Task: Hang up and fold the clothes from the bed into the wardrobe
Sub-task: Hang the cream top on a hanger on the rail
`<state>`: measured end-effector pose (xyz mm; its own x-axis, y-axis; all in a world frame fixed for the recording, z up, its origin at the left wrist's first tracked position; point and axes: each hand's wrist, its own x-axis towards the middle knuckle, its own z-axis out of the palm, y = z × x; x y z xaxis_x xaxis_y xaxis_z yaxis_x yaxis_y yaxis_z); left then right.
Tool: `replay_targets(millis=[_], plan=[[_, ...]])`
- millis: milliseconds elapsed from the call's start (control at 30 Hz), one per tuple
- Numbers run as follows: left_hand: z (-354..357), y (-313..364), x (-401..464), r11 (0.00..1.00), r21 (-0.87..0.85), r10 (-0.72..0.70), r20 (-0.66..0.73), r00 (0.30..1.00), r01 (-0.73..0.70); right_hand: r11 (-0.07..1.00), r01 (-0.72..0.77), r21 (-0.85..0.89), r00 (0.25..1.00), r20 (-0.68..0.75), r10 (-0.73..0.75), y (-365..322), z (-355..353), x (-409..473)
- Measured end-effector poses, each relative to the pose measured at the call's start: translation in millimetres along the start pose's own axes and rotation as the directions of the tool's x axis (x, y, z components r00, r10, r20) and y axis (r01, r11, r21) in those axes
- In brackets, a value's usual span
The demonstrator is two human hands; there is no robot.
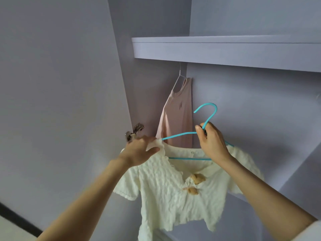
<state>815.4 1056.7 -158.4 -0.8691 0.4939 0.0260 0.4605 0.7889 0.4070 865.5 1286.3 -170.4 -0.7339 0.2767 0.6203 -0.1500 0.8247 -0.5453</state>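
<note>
Under the left hand [139, 150], whose fingers pinch the ruffled collar edge, the cream top [175, 193] drapes over the teal hanger [180, 134]; it looks light, soft and crinkly, likely to slide off the thin wire unless each shoulder is seated. Beyond and between the hands, a pink shirt [175, 119] already hangs under the wardrobe shelf [225, 51]. Further right, the right hand [212, 140] is curled round the hanger's neck, below the hook, the stiff part best suited for lifting.
</note>
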Motion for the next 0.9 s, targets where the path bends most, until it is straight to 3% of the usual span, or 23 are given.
replay_targets(millis=[200,267,333,367,433,567,733,833,900], plan=[[18.3,13.9,10.7,0.994,0.028,0.110,-0.325,0.939,-0.107,0.991,-0.007,0.133,0.991,0.135,-0.011,6.8,-23.2,2.4],[16.6,7.5,10.2,0.993,0.018,0.111,-0.380,0.918,-0.113,0.991,-0.003,-0.136,0.987,0.159,0.025,30.8,-34.6,-4.2],[15.1,2.9,8.2,0.992,-0.001,0.111,-0.415,0.903,-0.123,0.912,-0.119,-0.392,0.988,0.048,0.149,51.7,-42.7,-16.0],[14.8,2.0,7.4,0.992,-0.010,0.107,-0.423,0.900,-0.123,0.891,-0.191,-0.412,0.980,-0.035,0.194,57.9,-44.7,-22.3],[14.7,1.8,6.8,0.993,-0.017,0.101,-0.433,0.896,-0.120,0.885,-0.316,-0.342,0.948,-0.135,0.287,61.8,-42.3,-30.6],[16.3,3.2,2.3,0.991,-0.006,0.119,-0.446,0.887,-0.136,0.819,-0.508,-0.267,0.860,-0.090,0.503,62.9,-30.5,-31.3],[16.2,-8.7,-4.3,0.996,0.048,0.091,-0.469,0.879,-0.078,0.818,-0.536,-0.208,0.839,-0.028,0.543,67.7,-34.1,-15.3],[18.6,-17.0,-7.4,0.991,0.120,0.109,-0.449,0.887,-0.062,0.780,-0.615,0.111,0.788,0.074,0.611,65.1,-40.6,-2.5],[21.5,-19.2,-10.1,0.985,0.158,0.138,-0.425,0.895,-0.077,0.641,-0.662,0.387,0.734,0.164,0.659,60.7,-45.9,5.0]])
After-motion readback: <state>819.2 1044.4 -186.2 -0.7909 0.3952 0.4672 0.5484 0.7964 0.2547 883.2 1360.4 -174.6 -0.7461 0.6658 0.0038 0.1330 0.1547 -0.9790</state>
